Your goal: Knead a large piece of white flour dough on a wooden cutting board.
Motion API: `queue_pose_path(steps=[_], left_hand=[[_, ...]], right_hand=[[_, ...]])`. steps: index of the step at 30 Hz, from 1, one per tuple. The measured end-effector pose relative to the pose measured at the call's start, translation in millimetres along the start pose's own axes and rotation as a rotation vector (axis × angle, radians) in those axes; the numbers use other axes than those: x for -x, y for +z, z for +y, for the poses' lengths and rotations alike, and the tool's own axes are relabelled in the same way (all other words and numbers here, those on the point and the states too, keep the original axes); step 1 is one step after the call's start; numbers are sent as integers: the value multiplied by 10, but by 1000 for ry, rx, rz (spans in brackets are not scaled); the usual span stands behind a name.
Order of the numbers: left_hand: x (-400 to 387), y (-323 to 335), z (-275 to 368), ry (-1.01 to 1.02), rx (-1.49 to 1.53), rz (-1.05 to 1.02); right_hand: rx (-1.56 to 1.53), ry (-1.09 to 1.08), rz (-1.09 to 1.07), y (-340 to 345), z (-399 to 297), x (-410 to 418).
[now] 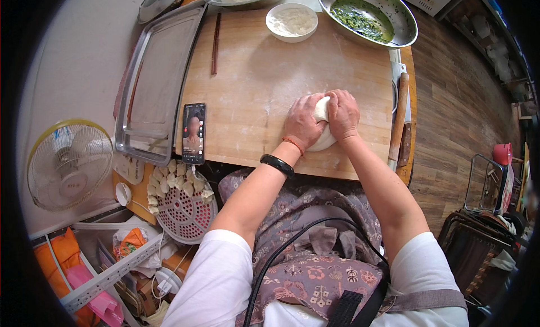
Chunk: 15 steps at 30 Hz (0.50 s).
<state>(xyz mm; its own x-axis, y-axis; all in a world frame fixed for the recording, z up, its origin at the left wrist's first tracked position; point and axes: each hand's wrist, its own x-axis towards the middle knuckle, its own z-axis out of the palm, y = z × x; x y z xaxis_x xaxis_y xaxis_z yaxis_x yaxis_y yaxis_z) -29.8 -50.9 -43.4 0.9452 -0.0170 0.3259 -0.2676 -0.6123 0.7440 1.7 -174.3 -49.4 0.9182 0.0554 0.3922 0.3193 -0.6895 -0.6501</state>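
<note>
A lump of white dough (322, 142) lies on the floured wooden board (249, 103), near its front edge and right of the middle. My left hand (304, 118) presses on the dough's left side, fingers curled over it. On its right side my right hand (344, 112) grips it in the same way, and some dough shows between the two hands. A white bowl of flour (292, 22) stands at the board's far edge. To its right is a metal bowl with chopped greens in liquid (367, 21). A wooden rolling pin (399, 116) lies along the right edge.
Dark chopsticks (216, 44) and a lit phone (194, 133) lie at the board's left. Beyond them is a metal tray (158, 82). Dumplings (179, 178) sit on a round perforated rack (185, 215) below the phone. A knife (406, 137) rests beside the rolling pin. A fan (69, 164) stands far left.
</note>
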Motion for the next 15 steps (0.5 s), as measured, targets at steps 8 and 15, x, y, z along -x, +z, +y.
queue_pose_path(steps=[8, 15], left_hand=[[-92, 37, 120, -110, -262, 24], [-208, -433, 151, -228, 281, -424]], right_hand=[[193, 42, -161, -40, -13, -245], [-736, 541, -227, -255, -196, -442]])
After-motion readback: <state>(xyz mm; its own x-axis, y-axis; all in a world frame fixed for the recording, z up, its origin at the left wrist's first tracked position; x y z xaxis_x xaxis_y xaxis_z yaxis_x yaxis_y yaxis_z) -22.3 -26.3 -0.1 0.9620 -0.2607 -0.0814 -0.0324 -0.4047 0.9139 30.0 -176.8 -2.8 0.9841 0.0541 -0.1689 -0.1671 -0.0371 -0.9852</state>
